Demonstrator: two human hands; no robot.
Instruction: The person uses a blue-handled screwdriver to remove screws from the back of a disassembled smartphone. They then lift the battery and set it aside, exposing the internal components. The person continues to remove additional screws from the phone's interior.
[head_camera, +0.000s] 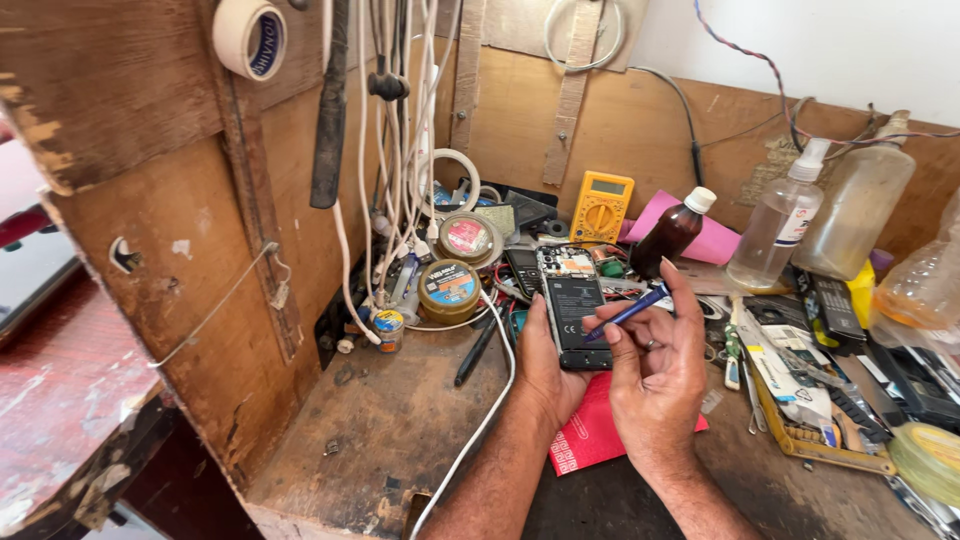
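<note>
The worktop (400, 420) is worn brown wood w/ scratches and stains, closed by a plywood back wall (640, 110) and a wooden side panel (150, 230) at left; white plaster shows above, top right. A red mat (585, 435) lies under the hands.

Counted: 1 opened smartphone (573, 305), back cover off, battery visible, held over the worktop centre by the left hand (545, 365), whose grip wraps its lower edge. The right hand (655, 365) has its grip pressed together on 1 blue pen-like tool (630, 311), tip on the phone. 1 yellow multimeter (601, 207), 1 brown bottle (672, 233) w/ white cap, 2 clear bottles (785, 215) at right, 2 round tins (450, 288), 2 tape rolls (250, 38).

Hard to make out: the small parts behind the phone are a heap, not separable. White cables (400, 150) hang and hide the corner. Things at far right are cut by the frame edge.
</note>
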